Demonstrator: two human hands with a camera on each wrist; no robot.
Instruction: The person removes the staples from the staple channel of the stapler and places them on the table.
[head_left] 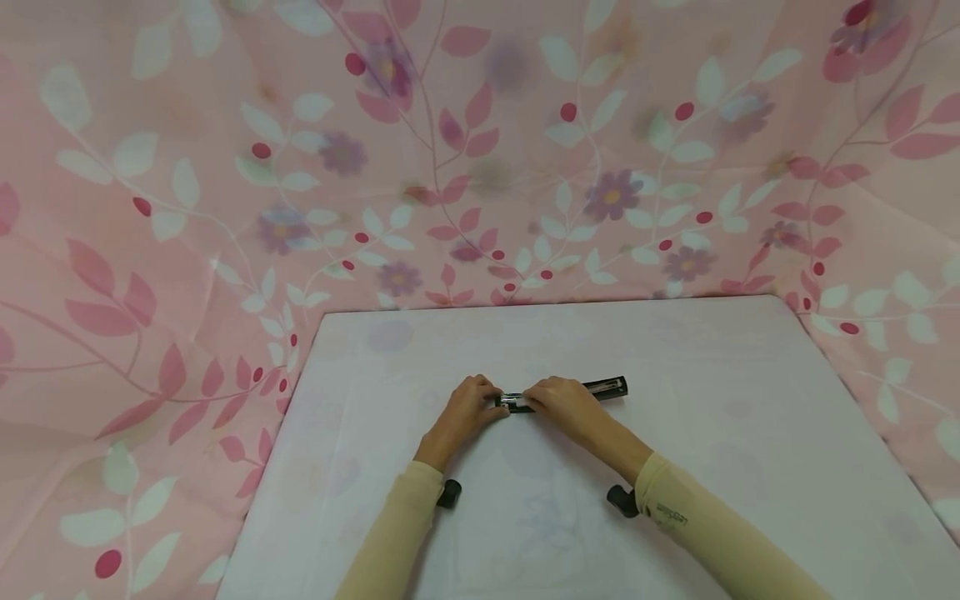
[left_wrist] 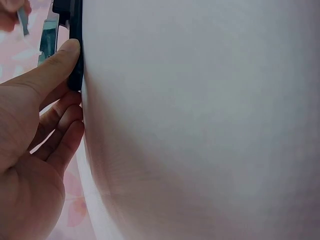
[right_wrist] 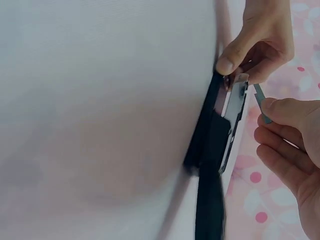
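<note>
A black stapler (head_left: 607, 387) lies on the white-covered table with its top cover swung open, so the metal magazine (right_wrist: 235, 107) shows. My left hand (head_left: 468, 412) grips the stapler's left end, the thumb pressing on the black base (left_wrist: 75, 65). Close over the open magazine, my right hand (head_left: 570, 407) pinches a short grey strip of staples (right_wrist: 260, 100) between thumb and fingers. In the right wrist view the strip sits just beside the magazine, near the left fingers. My right hand covers the stapler's middle in the head view.
The table (head_left: 675, 350) has a pale cloth over it. Behind and beside it hangs a pink floral curtain (head_left: 480, 167). A black wrist camera (head_left: 450, 493) sits at the left cuff and another black camera (head_left: 622, 500) at the right cuff.
</note>
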